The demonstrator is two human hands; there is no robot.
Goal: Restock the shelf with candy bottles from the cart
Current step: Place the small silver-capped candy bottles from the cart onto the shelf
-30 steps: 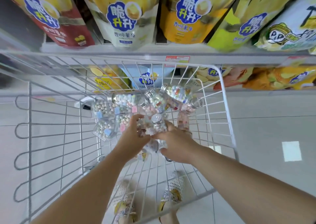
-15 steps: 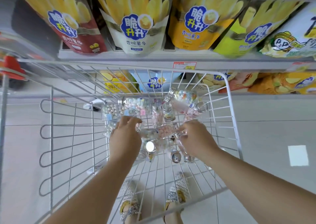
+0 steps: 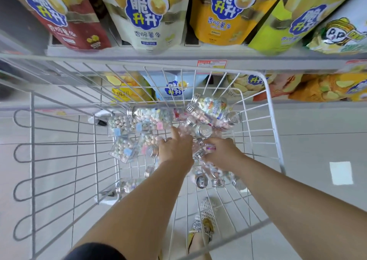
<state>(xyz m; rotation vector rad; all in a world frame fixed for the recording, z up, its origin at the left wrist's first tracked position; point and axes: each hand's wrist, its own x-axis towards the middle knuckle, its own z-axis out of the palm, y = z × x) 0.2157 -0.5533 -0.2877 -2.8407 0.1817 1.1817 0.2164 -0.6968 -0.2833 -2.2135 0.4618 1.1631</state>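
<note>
In the middle of the frame, inside the white wire cart (image 3: 32, 132), clear candy bottles (image 3: 210, 109) with silver caps and pale sweets lie on their sides pointing all ways; the right hand (image 3: 222, 152) curls round one, cap pointing left, while the left hand (image 3: 175, 150) hides its grip.

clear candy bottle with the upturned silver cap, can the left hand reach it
Probably yes: the left hand hovers just short of the clear silver-capped candy bottle, with nothing lying over it.

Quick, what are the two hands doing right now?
Left hand: open, forefinger stretched toward the candy bottles.
Right hand: curled round a candy bottle.
</note>
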